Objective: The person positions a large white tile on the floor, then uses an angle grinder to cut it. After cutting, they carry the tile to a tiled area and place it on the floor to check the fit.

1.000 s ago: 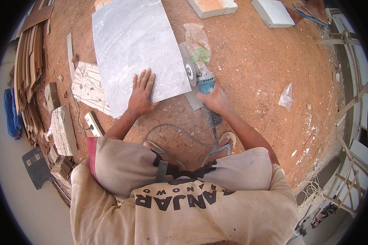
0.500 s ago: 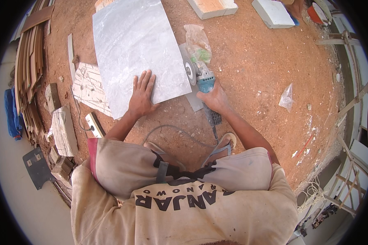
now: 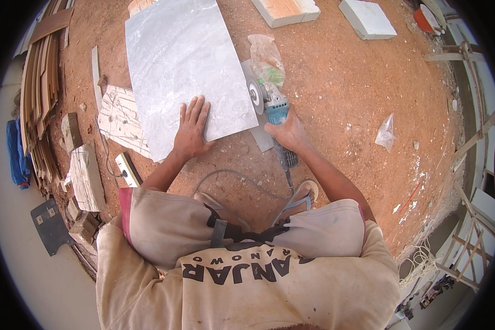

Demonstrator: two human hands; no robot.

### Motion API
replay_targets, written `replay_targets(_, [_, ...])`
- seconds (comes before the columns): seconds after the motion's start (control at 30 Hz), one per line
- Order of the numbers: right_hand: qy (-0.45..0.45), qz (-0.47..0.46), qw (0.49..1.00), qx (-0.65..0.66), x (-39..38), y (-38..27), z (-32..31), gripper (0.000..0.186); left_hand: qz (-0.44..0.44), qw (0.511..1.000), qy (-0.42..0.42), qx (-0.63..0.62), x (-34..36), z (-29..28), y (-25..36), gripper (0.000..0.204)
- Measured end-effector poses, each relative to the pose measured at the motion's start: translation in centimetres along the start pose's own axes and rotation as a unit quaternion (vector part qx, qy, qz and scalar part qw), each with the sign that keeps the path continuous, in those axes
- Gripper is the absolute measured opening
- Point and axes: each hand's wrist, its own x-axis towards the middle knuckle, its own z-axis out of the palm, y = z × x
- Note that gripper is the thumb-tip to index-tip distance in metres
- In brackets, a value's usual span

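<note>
A large grey marbled tile (image 3: 184,60) lies in front of me. My left hand (image 3: 192,129) rests flat on its near part, fingers spread. In my right hand (image 3: 289,131) is a teal angle grinder (image 3: 278,113), gripped around its body. The grinder's disc (image 3: 255,97) stands on edge against the tile's right edge; whether it bites into the tile I cannot tell. A narrow grey strip (image 3: 263,137) lies under the grinder, partly hidden by it. The grinder's cord (image 3: 231,171) runs from its rear end across the ground between my feet.
A crumpled plastic bag (image 3: 266,52) lies just beyond the grinder. Left of the tile are a broken white slab (image 3: 121,118), a power strip (image 3: 127,169) and stacked boards (image 3: 41,88). Pale blocks (image 3: 367,19) stand at the far right. Clear plastic (image 3: 386,133) lies on the right.
The tile and both hands are almost where they were. At the far right, a person's limb beside the pale block has gone out of view.
</note>
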Motion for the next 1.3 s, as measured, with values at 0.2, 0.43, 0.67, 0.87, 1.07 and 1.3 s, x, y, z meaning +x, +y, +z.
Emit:
replay_targets(0.2, [0.009, 0.007, 1.000, 0.015, 0.1, -0.3, 0.0, 0.089, -0.001, 1.000, -0.006, 0.004, 0.0, 0.0, -0.1, 0.121])
replay_targets(0.43, [-0.002, 0.007, 1.000, 0.003, 0.2, -0.6, -0.1, 0.093, 0.003, 1.000, 0.002, -0.006, 0.0, 0.2, -0.2, 0.122])
replay_targets(0.67, [0.009, 0.000, 1.000, 0.029, 0.5, -0.6, 0.0, 0.092, 0.008, 1.000, 0.005, -0.002, -0.1, 0.3, -0.3, 0.123])
replay_targets(0.87, [0.009, -0.011, 0.999, 0.036, 0.9, -0.3, 0.2, 0.090, -0.001, 1.000, -0.007, 0.000, 0.0, 0.0, -0.1, 0.122])
replay_targets(1.07, [0.018, -0.015, 0.999, 0.034, 0.9, -0.3, 0.3, 0.089, 0.003, 1.000, 0.001, -0.002, 0.0, 0.2, -0.2, 0.122])
replay_targets(1.3, [-0.013, -0.004, 1.000, 0.011, 1.4, -0.6, 0.0, 0.098, 0.006, 1.000, 0.000, -0.001, 0.0, 0.1, -0.1, 0.123])
